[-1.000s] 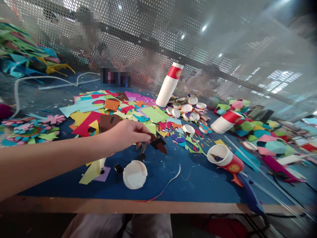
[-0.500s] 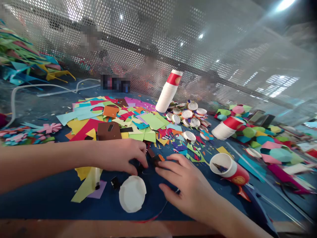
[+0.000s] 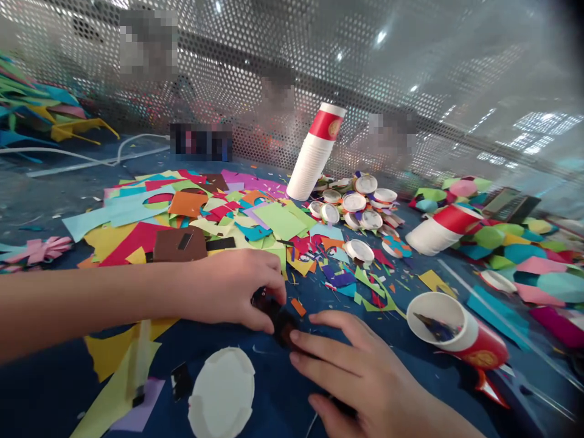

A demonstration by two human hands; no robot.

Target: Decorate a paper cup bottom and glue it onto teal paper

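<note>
My left hand [image 3: 244, 289] is closed, thumb and fingers curled round one end of a small black-brown piece [image 3: 283, 325], whose kind I cannot make out. On its other end rest the fingertips of my right hand [image 3: 365, 371], with the fingers spread and the thumb apart. Something dark lies partly hidden beneath the right palm. In front of my left hand is a round white cup base [image 3: 222, 392] with a low, uneven edge. Beside that lies a small black scrap [image 3: 181, 381].
Coloured paper [image 3: 283, 220] is heaped behind my hands. A tall stack of paper cups [image 3: 310, 161] stands behind it, near several cut cup bases [image 3: 353, 202]. At right a tipped cup [image 3: 486, 340] holds tools. A clear stick [image 3: 140, 359] lies at front left.
The view has shifted, so the cup base appears lower and further left. My left fingers have closed round the dark piece, and my right fingertips stay against it.
</note>
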